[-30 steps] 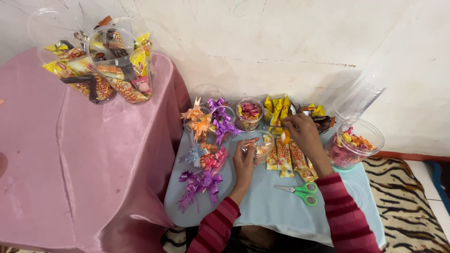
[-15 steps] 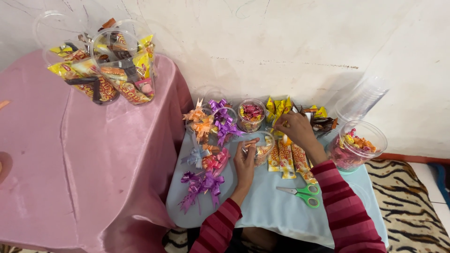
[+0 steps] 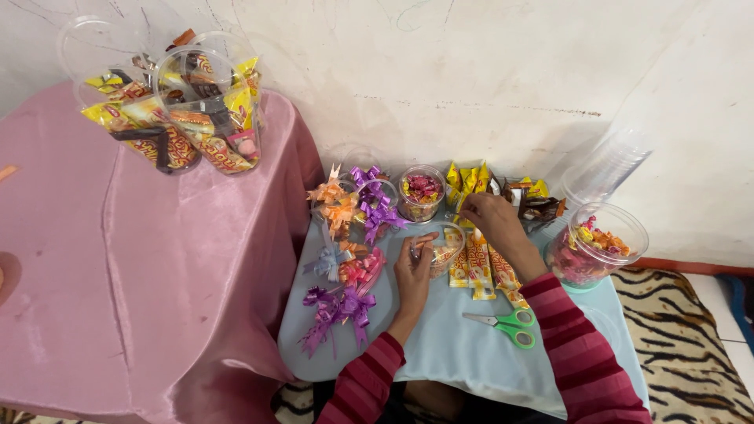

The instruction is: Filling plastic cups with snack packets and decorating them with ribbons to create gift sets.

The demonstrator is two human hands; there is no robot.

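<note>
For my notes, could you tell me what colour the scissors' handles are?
Green, seen in the head view: the scissors lie on the table.

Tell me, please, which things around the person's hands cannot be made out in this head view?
- Clear cup: the left hand covers its side, so its contents are unclear.
- Right hand: its fingertips lie against the yellow packets; whether they pinch one is too small to tell.
- Stack of clear cups: nearly see-through against the wall, so the count is unclear.
- Scissors: the blades look shut, but are too small to be sure.
</note>
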